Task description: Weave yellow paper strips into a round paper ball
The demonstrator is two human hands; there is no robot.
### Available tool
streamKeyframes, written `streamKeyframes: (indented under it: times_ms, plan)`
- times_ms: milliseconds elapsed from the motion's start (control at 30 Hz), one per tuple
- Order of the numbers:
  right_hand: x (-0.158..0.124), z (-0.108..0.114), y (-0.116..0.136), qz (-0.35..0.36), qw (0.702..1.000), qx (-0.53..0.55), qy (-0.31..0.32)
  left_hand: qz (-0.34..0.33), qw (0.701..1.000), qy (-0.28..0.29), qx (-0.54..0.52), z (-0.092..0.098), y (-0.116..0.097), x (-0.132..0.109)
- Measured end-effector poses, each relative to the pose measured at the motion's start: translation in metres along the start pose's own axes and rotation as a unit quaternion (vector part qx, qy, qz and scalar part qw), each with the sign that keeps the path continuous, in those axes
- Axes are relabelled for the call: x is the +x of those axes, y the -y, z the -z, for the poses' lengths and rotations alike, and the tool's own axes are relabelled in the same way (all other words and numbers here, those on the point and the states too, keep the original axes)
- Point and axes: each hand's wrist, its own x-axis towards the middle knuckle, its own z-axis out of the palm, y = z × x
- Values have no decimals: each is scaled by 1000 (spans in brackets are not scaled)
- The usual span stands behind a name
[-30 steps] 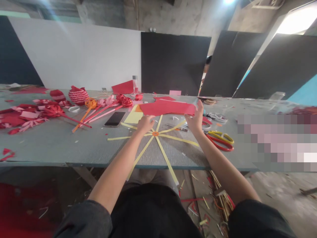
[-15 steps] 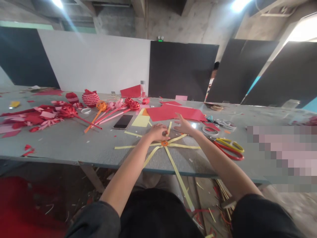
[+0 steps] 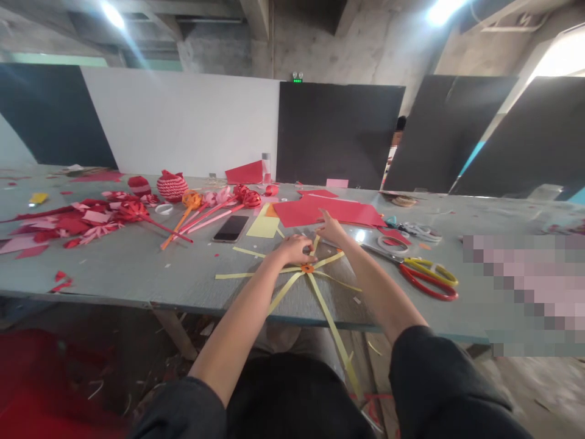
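Note:
Pale yellow paper strips point(image 3: 329, 320) radiate from a small orange centre piece point(image 3: 308, 268) on the table, one hanging over the front edge. My left hand point(image 3: 295, 250) rests over the strips on the centre's left, fingers curved with a gap between thumb and forefinger. Just beyond it, my right hand point(image 3: 331, 228) hovers near the far strip's end, forefinger stretched out and the other fingers partly bent. I cannot tell whether it touches that strip. Red paper sheets point(image 3: 338, 211) lie behind my right hand.
Large scissors point(image 3: 425, 277) with red and yellow handles and a roll of tape point(image 3: 393, 244) lie to the right. A phone point(image 3: 231, 228), yellow paper point(image 3: 262, 227), paper flowers on stems point(image 3: 208, 213) and red-and-pink paper pieces point(image 3: 91, 216) are on the left.
My right hand has moved left, closer to my left hand, and its fingers are less spread. The right-hand strip now slants downward. My left hand stays by the centre.

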Motion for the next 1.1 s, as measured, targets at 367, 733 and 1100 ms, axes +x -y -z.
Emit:
streamKeyframes:
  times_ms: [367, 733, 1100]
  plan:
    - [-61, 22, 43, 152, 973, 171, -25, 83, 920, -164, -347, 2, -1, 11]
    - [-73, 21, 40, 147, 973, 138, -117, 37, 898, -230, -372, 3, -3, 14]
    - [-73, 24, 28, 82, 971, 197, -105, 28, 930, -219, -293, 0, -21, 12]
